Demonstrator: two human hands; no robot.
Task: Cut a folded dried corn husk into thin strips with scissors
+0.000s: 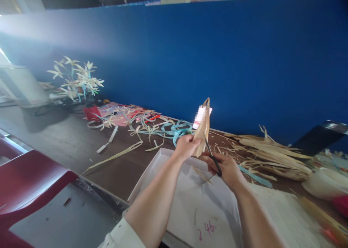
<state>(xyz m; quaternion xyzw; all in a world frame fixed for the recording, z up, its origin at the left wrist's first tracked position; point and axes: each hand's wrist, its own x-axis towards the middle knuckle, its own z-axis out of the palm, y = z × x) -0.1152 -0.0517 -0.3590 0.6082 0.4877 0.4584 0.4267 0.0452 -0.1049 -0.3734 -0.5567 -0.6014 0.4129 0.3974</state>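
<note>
My left hand (pixel 187 146) pinches a dry tan husk leaf (pixel 201 139) near its lower end, with the leaf's pointed tip upward. In my right hand (pixel 224 168) is a pair of scissors (pixel 216 163) with black handles, fingers wrapped through them. The blades point up along the right edge of the leaf; whether they are cutting into it I cannot tell. Both hands are above the far edge of a shallow white box lid (pixel 185 208), which has pink handwriting and a few thin scraps in it.
Husk leaves (pixel 272 154) lie in a pile on the right, near a white bowl (pixel 326 183). Blue ribbon (pixel 178 128), pink paper (pixel 122 114) and husk flowers run along the blue partition (pixel 244 59). Further left stands a bunch of pale flowers (pixel 78 78).
</note>
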